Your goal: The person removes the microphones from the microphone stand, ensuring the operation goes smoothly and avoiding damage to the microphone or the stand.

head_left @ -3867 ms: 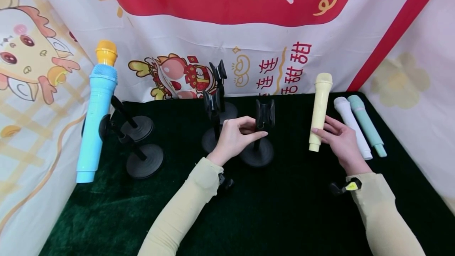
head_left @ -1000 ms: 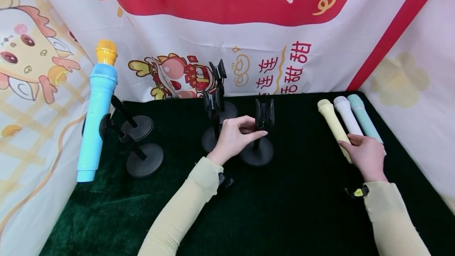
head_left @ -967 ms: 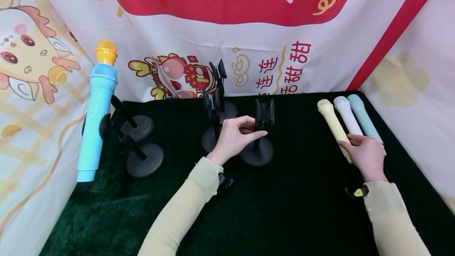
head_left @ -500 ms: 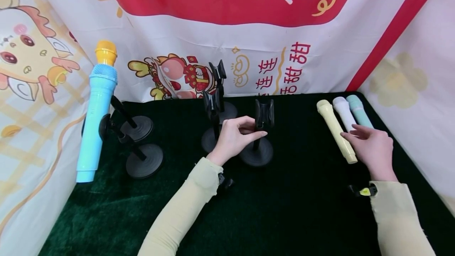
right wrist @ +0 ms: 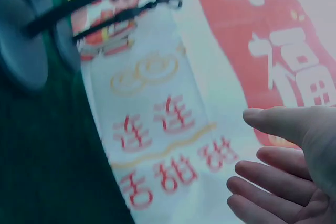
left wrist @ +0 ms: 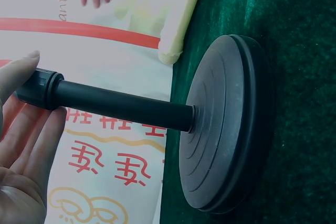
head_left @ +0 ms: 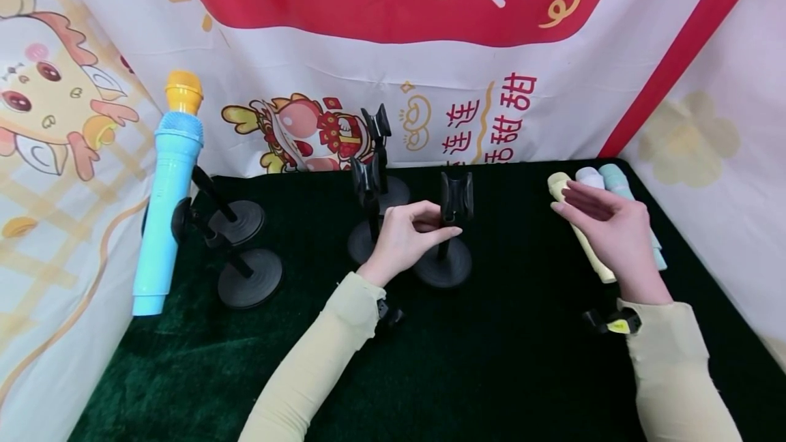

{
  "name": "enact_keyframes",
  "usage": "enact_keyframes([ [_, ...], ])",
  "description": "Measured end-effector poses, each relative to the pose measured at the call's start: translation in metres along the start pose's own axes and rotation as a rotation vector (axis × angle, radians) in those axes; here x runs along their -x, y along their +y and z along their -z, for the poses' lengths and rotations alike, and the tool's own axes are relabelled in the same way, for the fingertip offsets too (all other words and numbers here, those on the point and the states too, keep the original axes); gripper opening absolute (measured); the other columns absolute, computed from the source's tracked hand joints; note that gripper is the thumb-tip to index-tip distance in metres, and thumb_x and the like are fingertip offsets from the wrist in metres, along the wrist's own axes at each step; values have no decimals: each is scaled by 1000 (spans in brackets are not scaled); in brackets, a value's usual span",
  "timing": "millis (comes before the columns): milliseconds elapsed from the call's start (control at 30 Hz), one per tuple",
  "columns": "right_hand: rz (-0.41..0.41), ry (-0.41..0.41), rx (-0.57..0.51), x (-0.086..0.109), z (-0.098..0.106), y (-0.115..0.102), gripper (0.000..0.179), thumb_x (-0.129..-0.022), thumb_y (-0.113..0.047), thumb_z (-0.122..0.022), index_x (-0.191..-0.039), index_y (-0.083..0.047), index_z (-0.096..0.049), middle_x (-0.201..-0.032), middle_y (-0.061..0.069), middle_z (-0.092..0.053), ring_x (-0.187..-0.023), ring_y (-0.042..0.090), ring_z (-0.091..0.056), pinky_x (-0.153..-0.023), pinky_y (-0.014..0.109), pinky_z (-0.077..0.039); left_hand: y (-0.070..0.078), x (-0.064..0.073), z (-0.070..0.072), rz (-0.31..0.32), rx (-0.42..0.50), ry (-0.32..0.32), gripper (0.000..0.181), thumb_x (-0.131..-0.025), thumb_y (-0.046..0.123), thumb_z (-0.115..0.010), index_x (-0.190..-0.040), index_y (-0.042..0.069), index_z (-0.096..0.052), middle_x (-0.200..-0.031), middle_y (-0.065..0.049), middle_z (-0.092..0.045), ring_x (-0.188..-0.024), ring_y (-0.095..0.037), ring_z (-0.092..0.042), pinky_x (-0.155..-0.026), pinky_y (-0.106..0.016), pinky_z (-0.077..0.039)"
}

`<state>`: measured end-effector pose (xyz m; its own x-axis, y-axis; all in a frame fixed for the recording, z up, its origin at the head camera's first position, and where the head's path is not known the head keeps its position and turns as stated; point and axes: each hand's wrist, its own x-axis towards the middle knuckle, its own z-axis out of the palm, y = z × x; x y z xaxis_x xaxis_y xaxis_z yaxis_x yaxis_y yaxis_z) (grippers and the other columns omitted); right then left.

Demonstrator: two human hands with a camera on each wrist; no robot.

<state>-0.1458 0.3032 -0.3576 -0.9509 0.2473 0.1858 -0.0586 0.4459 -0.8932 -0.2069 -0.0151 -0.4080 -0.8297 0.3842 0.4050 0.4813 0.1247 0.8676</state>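
With thumb and fingers my left hand grips the neck of a black microphone stand, whose clip holds nothing. The left wrist view shows its collar between the thumb and fingers, and its round base on the cloth. My right hand hovers over the microphones at the right, its fingers extended and holding nothing; the right wrist view shows the same hand bare. Below it lie a pale yellow microphone, a white microphone and a mint green microphone, partly hidden by the hand.
Two more black stands stand just left of my left hand. At the far left, a blue microphone and a yellow-headed one behind it sit in stands. Dark green cloth covers the table; printed curtains enclose it.
My right hand first laid the pale yellow microphone beside the white one, then let go. Since then it has risen and shifted left above the microphones. The left hand stays on its stand.
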Motion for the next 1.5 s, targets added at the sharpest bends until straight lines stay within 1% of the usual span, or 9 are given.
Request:
enact_keyframes([
  [200, 101, -106, -77, 1, -29, -23, 49, -89, -27, -82, -134, -13, -68, -126, 7, -70, -111, 16, -69, -87, 18, -53, 0, 0, 0, 8, 6, -2, 13, -88, 19, -83, -100, 17, -76, -95, 8, -74, -83, -8, -72, -74, -28, -60],
  [300, 161, -144, -108, 2, -44, -32, 46, -89, -25, -82, -132, -13, -70, -124, 7, -71, -111, 17, -69, -88, 20, -54, -1, 0, 0, 6, 2, -1, 13, -89, 20, -83, -100, 18, -76, -95, 8, -74, -83, -8, -72, -74, -27, -60],
  [433, 233, -186, -200, 3, -62, -43, 43, -89, -15, -82, -130, -8, -70, -122, 9, -71, -111, 19, -69, -89, 25, -55, -1, 0, 0, -3, 4, -3, 14, -89, 20, -83, -101, 17, -77, -96, 8, -75, -83, -8, -72, -75, -28, -61],
  [533, 255, -223, -275, 4, -73, -50, 42, -89, -9, -81, -129, -5, -70, -122, 12, -71, -112, 21, -69, -90, 28, -56, -1, 0, 0, -11, 13, -9, 17, -89, 21, -82, -103, 14, -77, -97, 8, -75, -84, -8, -73, -75, -28, -61],
  [667, 266, -267, -327, 5, -84, -56, 42, -89, -8, -80, -130, -5, -69, -123, 12, -71, -113, 24, -68, -91, 30, -56, -2, 0, 0, -27, 23, -11, 20, -89, 24, -82, -104, 13, -77, -98, 8, -75, -85, -9, -73, -75, -29, -61],
  [900, 306, -274, -360, 6, -100, -63, 38, -90, -6, -79, -127, -4, -71, -120, 10, -72, -108, 22, -70, -88, 31, -57, -2, 0, 1, -23, 30, -10, 21, -88, 24, -83, -105, 13, -77, -98, 7, -75, -85, -9, -73, -76, -28, -61],
  [1167, 367, -279, -395, 5, -109, -69, 34, -91, -2, -77, -124, -4, -73, -120, 11, -72, -106, 23, -71, -89, 32, -57, -2, 0, 1, -19, 28, -11, 26, -89, 23, -83, -107, 6, -76, -100, 3, -75, -86, -9, -73, -76, -28, -60],
  [1300, 381, -275, -403, 5, -112, -70, 31, -91, -1, -77, -122, -3, -74, -118, 11, -73, -104, 24, -72, -88, 32, -58, -2, 0, 1, -13, 32, -8, 24, -89, 24, -82, -107, 9, -76, -100, -2, -76, -86, -9, -73, -76, -28, -61],
  [1500, 378, -243, -367, 2, -114, -69, 25, -91, -5, -79, -116, -5, -77, -108, 8, -76, -96, 22, -73, -81, 30, -60, 0, 2, 0, 0, 25, 4, 23, -88, 27, -82, -106, 13, -77, -99, 5, -75, -85, -9, -73, -76, -28, -61],
])
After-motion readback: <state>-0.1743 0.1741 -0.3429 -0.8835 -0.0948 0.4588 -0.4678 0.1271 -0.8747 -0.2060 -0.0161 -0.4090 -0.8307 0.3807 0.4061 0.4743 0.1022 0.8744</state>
